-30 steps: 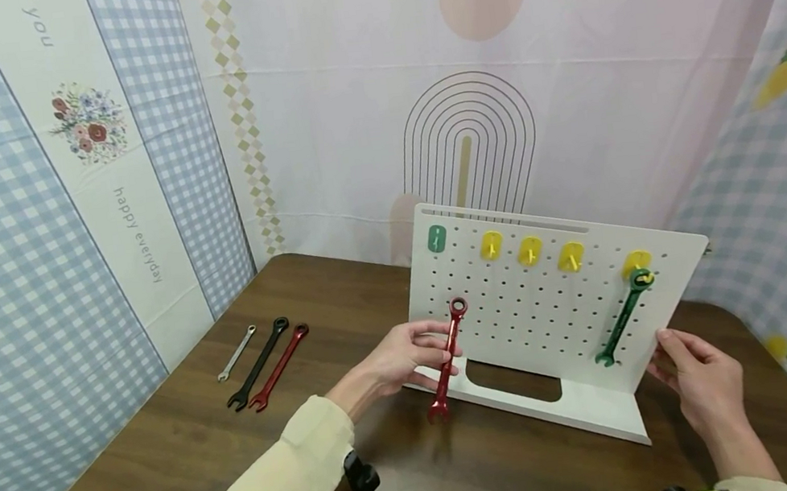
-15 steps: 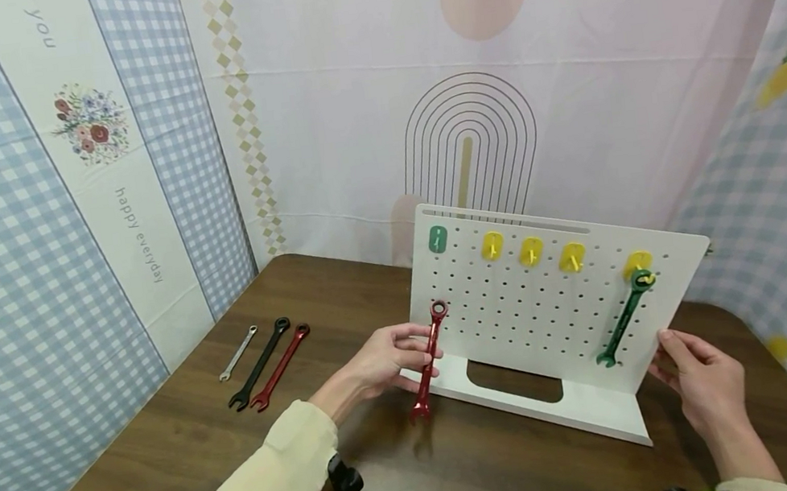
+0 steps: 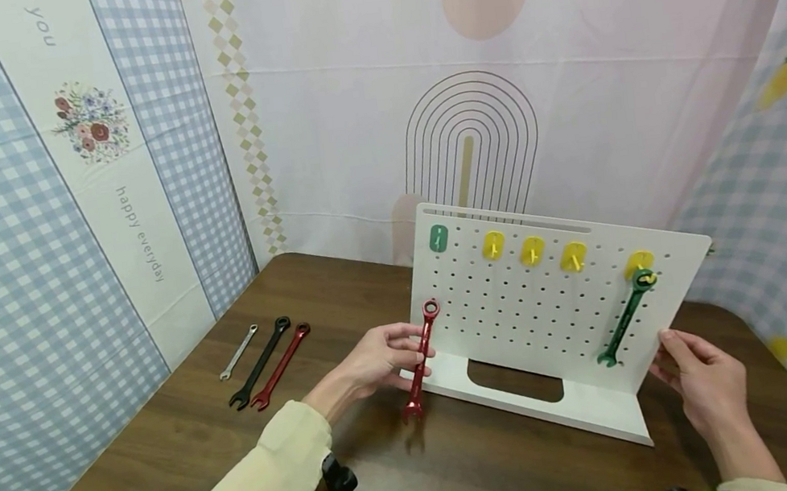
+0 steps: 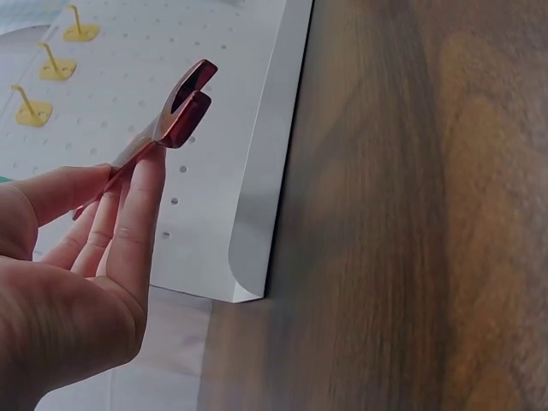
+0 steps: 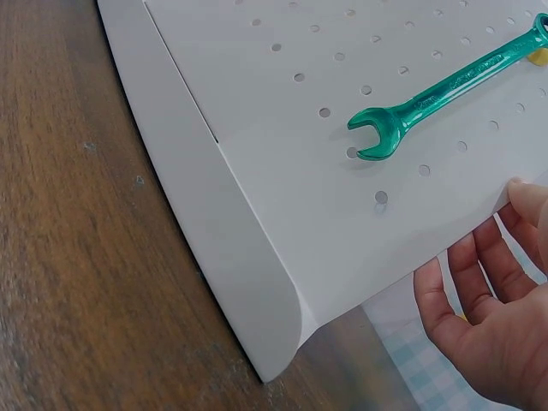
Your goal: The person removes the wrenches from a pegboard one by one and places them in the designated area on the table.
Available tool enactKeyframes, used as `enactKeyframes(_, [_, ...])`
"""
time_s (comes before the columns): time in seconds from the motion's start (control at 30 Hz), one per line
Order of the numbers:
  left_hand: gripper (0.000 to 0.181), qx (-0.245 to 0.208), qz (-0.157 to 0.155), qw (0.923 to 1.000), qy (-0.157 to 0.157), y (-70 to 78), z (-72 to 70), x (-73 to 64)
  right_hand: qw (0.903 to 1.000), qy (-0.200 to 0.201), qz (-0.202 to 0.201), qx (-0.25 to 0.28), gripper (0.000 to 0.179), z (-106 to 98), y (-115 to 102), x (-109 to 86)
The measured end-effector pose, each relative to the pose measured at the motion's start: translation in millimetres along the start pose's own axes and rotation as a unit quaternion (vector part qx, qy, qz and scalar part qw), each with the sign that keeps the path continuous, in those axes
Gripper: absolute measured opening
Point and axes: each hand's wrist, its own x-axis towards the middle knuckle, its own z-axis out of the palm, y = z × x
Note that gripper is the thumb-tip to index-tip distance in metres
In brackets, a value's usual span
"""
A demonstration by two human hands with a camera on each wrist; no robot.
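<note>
My left hand (image 3: 380, 358) pinches a red combination wrench (image 3: 420, 372) between thumb and fingers, in front of the pegboard's lower left. The wrench stands nearly upright, ring end up; in the left wrist view its open end (image 4: 184, 107) points toward the camera. The white pegboard (image 3: 517, 308) carries a row of yellow hooks (image 3: 532, 251) and one green hook (image 3: 439, 239) at its left. On the rightmost yellow hook hangs a green wrench (image 3: 624, 322). My right hand (image 3: 708, 380) grips the board's right edge, thumb on the front, fingers behind.
Three wrenches lie side by side on the left of the brown table (image 3: 171, 465): a small silver one (image 3: 239, 353), a black one (image 3: 261, 364) and a red one (image 3: 282, 367). The board's base (image 3: 601, 408) has a wide cutout. Printed cloths hang around the table.
My left hand has moved left with the red wrench, from in front of the board toward its lower left corner. The right hand keeps its grip on the board's edge.
</note>
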Motion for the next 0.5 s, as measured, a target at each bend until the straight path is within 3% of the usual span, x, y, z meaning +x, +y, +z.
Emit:
enactKeyframes(0.27, [0.041,-0.005,0.001,1.0000,0.002,-0.1,-3.1,-2.8,1.0000,-0.001,-0.003,0.004,0.037,-0.7,-0.1,-0.2])
enactKeyframes(0.5, [0.043,0.002,0.007,1.0000,0.004,-1.6,-6.5,-5.0,0.9997,-0.002,0.006,-0.022,0.042,-1.8,-0.7,-1.9])
